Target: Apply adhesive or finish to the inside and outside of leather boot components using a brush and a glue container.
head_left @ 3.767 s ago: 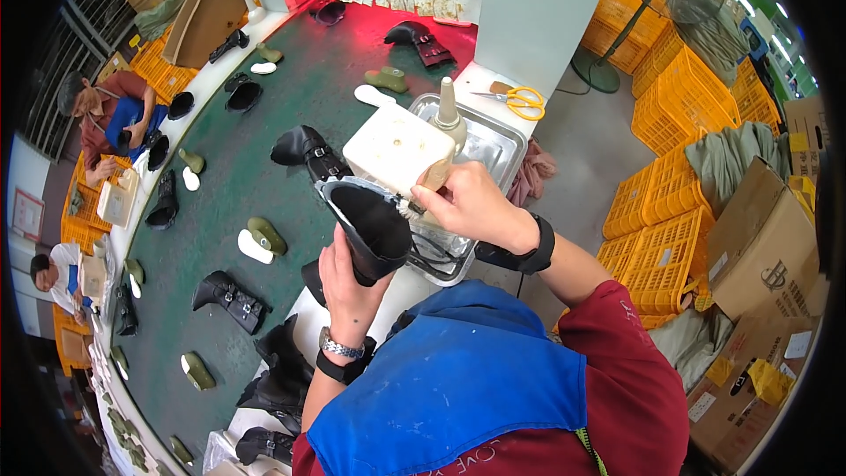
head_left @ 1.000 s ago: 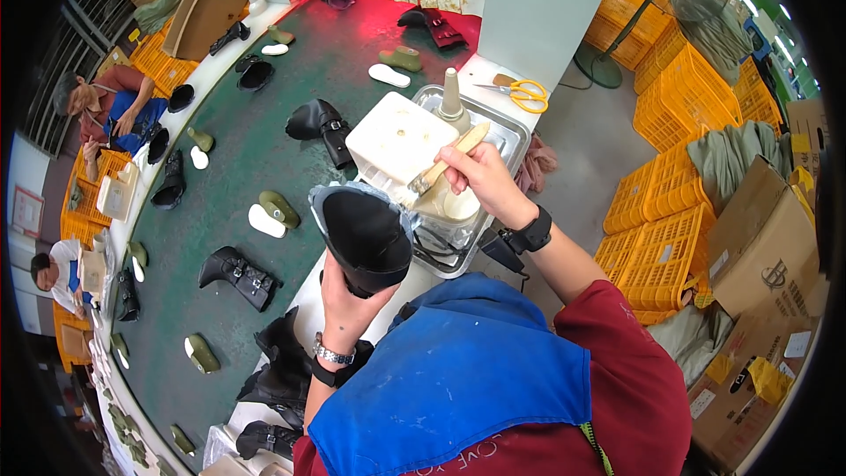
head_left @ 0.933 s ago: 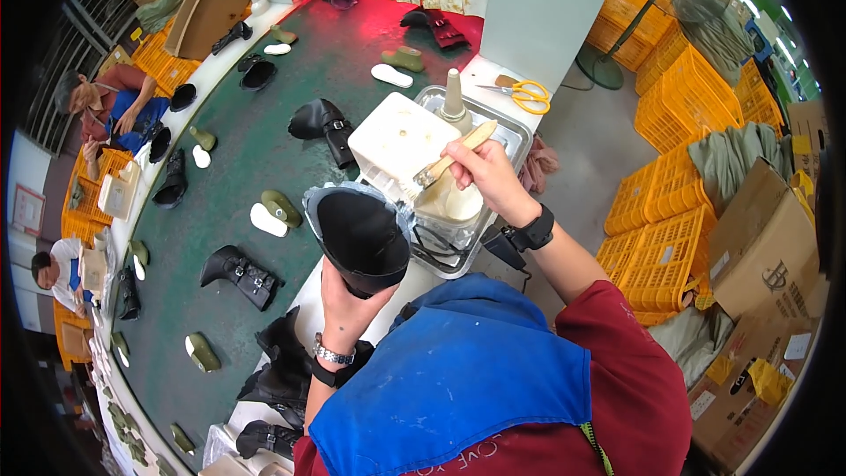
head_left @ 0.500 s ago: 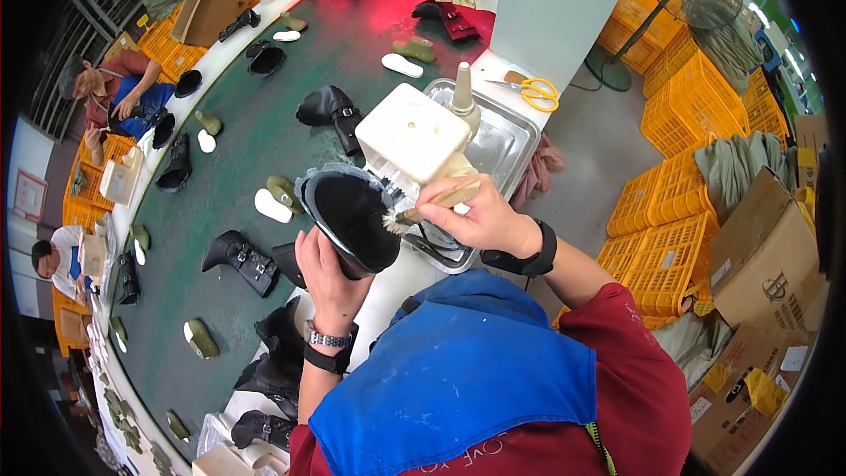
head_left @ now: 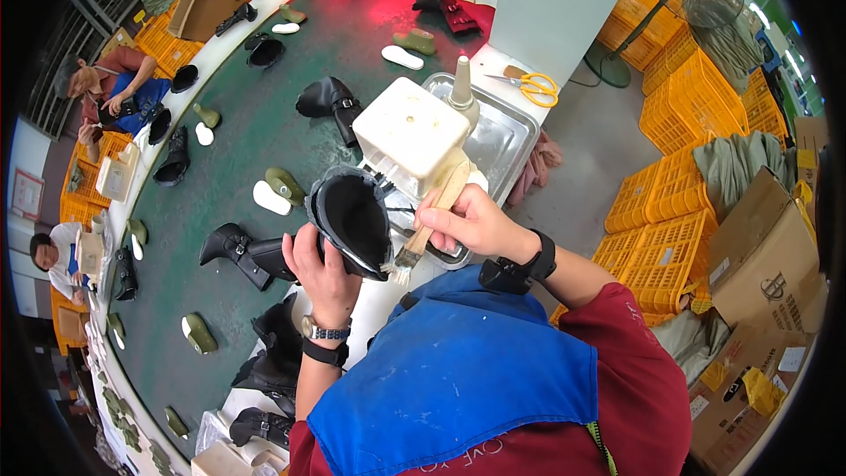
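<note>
My left hand is closed round the side of a black boot, whose wide opening is turned up toward me. A wooden-handled brush is gripped in my right hand, its pale bristles touching or very near the boot's rim on the near right side. Just beyond the boot stands a cream square container, beside a pale bottle with a pointed nozzle. Both are at a metal tray. Another buckled black boot lies left of my left hand.
A curved green conveyor carries black boots, olive shoe pieces and white insoles. Yellow-handled scissors lie beyond the tray. Orange crates and cardboard boxes stack at right. Two people sit across the conveyor.
The brush has moved down and toward me along the boot's rim, and its handle now stands steeper. The boot has shifted slightly right and turned in my left hand.
</note>
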A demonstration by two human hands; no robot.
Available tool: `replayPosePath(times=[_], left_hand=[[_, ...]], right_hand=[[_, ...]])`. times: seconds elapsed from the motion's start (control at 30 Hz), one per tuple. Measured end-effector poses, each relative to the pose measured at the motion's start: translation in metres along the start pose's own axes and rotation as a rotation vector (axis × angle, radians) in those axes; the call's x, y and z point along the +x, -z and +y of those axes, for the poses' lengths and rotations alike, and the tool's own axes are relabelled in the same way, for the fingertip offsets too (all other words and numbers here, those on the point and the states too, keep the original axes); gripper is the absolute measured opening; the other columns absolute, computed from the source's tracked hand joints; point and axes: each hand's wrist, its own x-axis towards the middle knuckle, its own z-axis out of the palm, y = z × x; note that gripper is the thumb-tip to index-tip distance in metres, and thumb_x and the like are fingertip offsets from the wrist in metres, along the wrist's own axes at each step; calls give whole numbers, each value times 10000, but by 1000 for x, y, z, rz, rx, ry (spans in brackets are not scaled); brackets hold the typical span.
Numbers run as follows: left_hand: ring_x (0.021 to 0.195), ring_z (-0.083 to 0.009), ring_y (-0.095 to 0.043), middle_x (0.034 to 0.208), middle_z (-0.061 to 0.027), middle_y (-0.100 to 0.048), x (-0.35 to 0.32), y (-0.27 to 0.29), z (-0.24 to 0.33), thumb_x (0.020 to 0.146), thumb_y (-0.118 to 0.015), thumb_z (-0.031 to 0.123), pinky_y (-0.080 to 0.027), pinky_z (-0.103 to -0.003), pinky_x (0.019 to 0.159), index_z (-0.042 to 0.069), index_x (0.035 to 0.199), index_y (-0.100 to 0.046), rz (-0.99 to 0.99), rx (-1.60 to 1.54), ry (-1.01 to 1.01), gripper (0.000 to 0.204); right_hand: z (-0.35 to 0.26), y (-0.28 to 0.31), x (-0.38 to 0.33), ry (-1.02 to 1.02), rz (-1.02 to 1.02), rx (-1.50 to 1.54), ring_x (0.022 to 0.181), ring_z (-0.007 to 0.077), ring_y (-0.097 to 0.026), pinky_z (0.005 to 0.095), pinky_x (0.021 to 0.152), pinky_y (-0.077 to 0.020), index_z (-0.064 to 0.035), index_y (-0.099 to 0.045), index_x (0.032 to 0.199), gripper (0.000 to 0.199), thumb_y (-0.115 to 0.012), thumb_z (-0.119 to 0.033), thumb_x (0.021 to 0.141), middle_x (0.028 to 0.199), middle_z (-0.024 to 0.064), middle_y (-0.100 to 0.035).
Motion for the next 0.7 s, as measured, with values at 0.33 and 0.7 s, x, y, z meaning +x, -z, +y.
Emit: replayPosePath(times=[0.33, 0.7], left_hand=[[1042, -311, -439, 1097, -166, -458, -3, 1, 2, 571, -678, 88, -253, -524, 944, 18, 1098, -434, -14, -102, -13, 585], [1092, -222, -449, 1208, -81, -436, -14, -4, -26, 676, -703, 90, -346, -342, 954, 37, 1258, -284, -52, -1181, 853, 719]], right_hand=[[17, 12, 15, 545, 154, -617, 530, 143, -555, 240, 508, -433, 5, -600, 803, 119, -611, -112, 783, 636, 74, -595], [26, 55, 0, 256, 560, -548, 547, 80, -532, 217, 492, -413, 26, -607, 857, 162, -554, -126, 834, 639, 39, -592]])
